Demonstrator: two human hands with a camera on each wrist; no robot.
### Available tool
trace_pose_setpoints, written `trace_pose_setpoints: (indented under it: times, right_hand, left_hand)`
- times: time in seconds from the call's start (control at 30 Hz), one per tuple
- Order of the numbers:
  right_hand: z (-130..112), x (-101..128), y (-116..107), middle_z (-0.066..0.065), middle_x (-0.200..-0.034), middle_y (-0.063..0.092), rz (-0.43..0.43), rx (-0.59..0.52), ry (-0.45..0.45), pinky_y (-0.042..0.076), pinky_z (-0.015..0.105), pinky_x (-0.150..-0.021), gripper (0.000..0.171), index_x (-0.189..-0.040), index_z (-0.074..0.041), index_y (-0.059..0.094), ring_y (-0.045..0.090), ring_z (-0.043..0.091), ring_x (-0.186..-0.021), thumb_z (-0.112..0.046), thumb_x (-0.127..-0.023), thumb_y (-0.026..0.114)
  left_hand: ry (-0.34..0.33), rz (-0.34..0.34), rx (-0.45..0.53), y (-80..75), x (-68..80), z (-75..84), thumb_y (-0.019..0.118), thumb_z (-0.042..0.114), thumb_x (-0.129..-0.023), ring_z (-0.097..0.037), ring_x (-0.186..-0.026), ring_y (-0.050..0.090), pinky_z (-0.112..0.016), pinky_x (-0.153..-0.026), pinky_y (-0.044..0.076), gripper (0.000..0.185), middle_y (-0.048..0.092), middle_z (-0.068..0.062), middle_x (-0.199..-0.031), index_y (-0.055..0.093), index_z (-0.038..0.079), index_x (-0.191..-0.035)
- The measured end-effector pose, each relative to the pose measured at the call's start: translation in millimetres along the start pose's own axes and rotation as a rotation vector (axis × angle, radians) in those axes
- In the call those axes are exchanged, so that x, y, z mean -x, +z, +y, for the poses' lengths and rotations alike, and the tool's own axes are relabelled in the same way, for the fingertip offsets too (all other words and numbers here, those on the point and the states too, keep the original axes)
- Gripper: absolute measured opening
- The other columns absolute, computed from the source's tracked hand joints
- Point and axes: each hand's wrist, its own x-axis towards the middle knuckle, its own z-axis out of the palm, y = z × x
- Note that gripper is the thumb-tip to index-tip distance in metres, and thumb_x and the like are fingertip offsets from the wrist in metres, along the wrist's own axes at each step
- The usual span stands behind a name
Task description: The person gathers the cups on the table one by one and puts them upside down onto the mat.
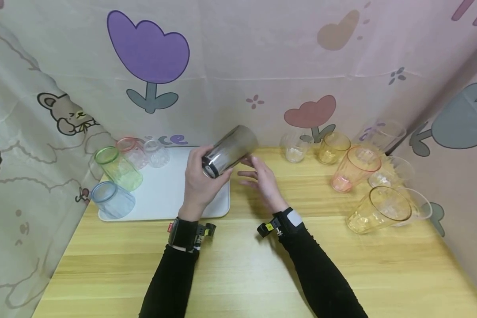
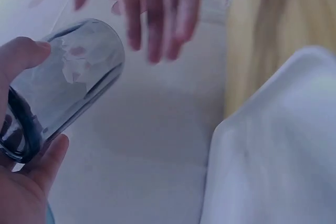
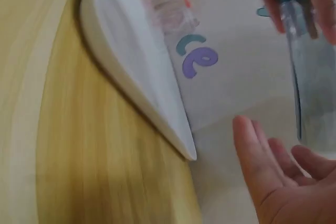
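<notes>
Grey glass point(image 1: 229, 151) tilts in the air above the right edge of the white tray point(image 1: 163, 194), its long axis slanting from the thick base up toward the bench's point(image 1: 238, 269) far right. The left hand point(image 1: 201, 187) is nearer, gripping the base end; the right hand point(image 1: 264, 182), fingers loosely extended, seems just apart from the other end. A printed curtain point(image 1: 230, 53) backs the bench.

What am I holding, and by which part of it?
Your left hand grips a gray glass by its sides, near the thick dark end; your right hand holds nothing.
</notes>
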Motion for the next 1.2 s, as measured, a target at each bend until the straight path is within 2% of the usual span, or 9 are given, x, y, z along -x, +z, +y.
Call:
trace_pose_setpoints:
  times: [0.17,0.3,0.43,0.57,0.73,0.9,1.07,1.2]
  right_hand:
    - [6.2,2.1,2.2,0.021,-0.150,0.053,-0.012,0.267,0.042,0.060,0.045,-0.094,0.054,-0.150,0.002,0.049,0.065,0.041,-0.117,-0.019,-0.103,0.064]
    - [12.8,3.6,7.2,0.022,-0.145,0.056,-0.075,0.424,0.087,0.062,0.038,-0.086,0.056,-0.148,0.003,0.050,0.070,0.039,-0.107,-0.015,-0.099,0.070]
    - [19.9,4.8,13.6,0.020,-0.138,0.061,-0.087,0.564,0.103,0.062,0.033,-0.081,0.059,-0.147,0.002,0.053,0.069,0.032,-0.110,-0.014,-0.094,0.075]
    - [23.2,6.9,20.2,0.017,-0.134,0.065,-0.098,0.721,0.088,0.061,0.034,-0.085,0.061,-0.144,0.001,0.056,0.067,0.030,-0.112,-0.013,-0.090,0.079]
    - [25.9,8.5,27.5,0.020,-0.124,0.068,-0.141,0.816,0.038,0.058,0.040,-0.092,0.060,-0.140,0.006,0.058,0.066,0.029,-0.105,-0.008,-0.086,0.081]
    - [30.5,9.1,32.5,0.019,-0.112,0.067,-0.163,0.892,-0.008,0.057,0.040,-0.087,0.055,-0.133,0.009,0.062,0.063,0.026,-0.094,0.000,-0.083,0.082]
    - [32.2,8.8,36.4,0.019,-0.112,0.065,-0.156,0.942,-0.006,0.057,0.038,-0.087,0.059,-0.136,0.010,0.060,0.063,0.026,-0.095,0.002,-0.081,0.081]
    - [31.4,9.3,37.8,0.018,-0.110,0.066,-0.153,0.963,-0.011,0.056,0.040,-0.088,0.056,-0.133,0.009,0.062,0.062,0.027,-0.095,0.002,-0.081,0.081]
  left_hand:
    - [-0.031,0.091,-0.016,-16.6,-5.4,-2.2,0.093,0.015,-0.072,-0.032,-0.120,0.060,-0.045,-0.103,0.051,0.077,0.060,-0.019,-0.132,0.052,-0.002,-0.135]
    - [-0.057,0.147,-0.035,-30.0,-8.3,-7.4,0.092,0.015,-0.073,-0.030,-0.127,0.058,-0.041,-0.110,0.046,0.077,0.062,-0.014,-0.137,0.052,-0.002,-0.137]
    - [-0.126,0.187,-0.033,-42.5,-10.1,-14.0,0.091,0.012,-0.075,-0.025,-0.132,0.055,-0.039,-0.114,0.042,0.078,0.061,-0.010,-0.140,0.050,-0.002,-0.139]
    - [-0.192,0.215,-0.066,-54.3,-10.3,-18.5,0.091,0.013,-0.077,-0.023,-0.133,0.054,-0.039,-0.114,0.041,0.080,0.059,-0.011,-0.141,0.047,-0.003,-0.141]
    - [-0.229,0.270,-0.101,-66.1,-9.7,-23.9,0.091,0.018,-0.078,-0.023,-0.132,0.054,-0.039,-0.109,0.044,0.081,0.058,-0.015,-0.141,0.048,-0.003,-0.143]
    - [-0.232,0.325,-0.134,-75.1,-8.2,-33.4,0.091,0.021,-0.079,-0.025,-0.131,0.052,-0.037,-0.106,0.043,0.078,0.060,-0.013,-0.140,0.052,0.001,-0.144]
    - [-0.252,0.362,-0.171,-81.5,-5.8,-43.4,0.092,0.017,-0.078,-0.021,-0.129,0.048,-0.032,-0.094,0.041,0.077,0.056,-0.011,-0.139,0.054,0.005,-0.144]
    - [-0.286,0.371,-0.182,-84.8,-3.1,-47.7,0.092,0.012,-0.077,-0.021,-0.129,0.046,-0.031,-0.097,0.041,0.079,0.049,-0.014,-0.138,0.053,0.003,-0.145]
